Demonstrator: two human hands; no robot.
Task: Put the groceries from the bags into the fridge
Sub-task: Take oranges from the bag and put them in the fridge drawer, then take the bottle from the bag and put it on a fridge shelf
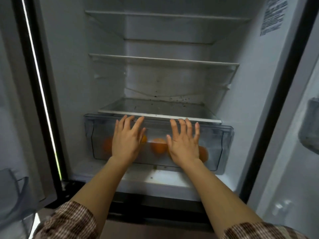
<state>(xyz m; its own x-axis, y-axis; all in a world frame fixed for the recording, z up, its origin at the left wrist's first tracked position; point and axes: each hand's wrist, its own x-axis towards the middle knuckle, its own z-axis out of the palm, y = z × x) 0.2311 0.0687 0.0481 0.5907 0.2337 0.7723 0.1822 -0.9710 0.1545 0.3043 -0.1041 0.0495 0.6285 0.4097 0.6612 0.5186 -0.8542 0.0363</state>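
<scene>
The fridge stands open in front of me. At its bottom is a clear plastic crisper drawer (219,144), and several oranges (159,145) show through its front wall. My left hand (127,140) lies flat against the left half of the drawer front, fingers spread, holding nothing. My right hand (184,144) lies flat against the right half in the same way. Both hands partly hide the oranges behind them. No grocery bags are in view.
Above the drawer are three glass shelves (162,60), the lowest one (155,107) speckled with dark crumbs. The left door (15,118) and the right door (302,135), each with bins, stand open on both sides. A label (272,16) is on the right inner wall.
</scene>
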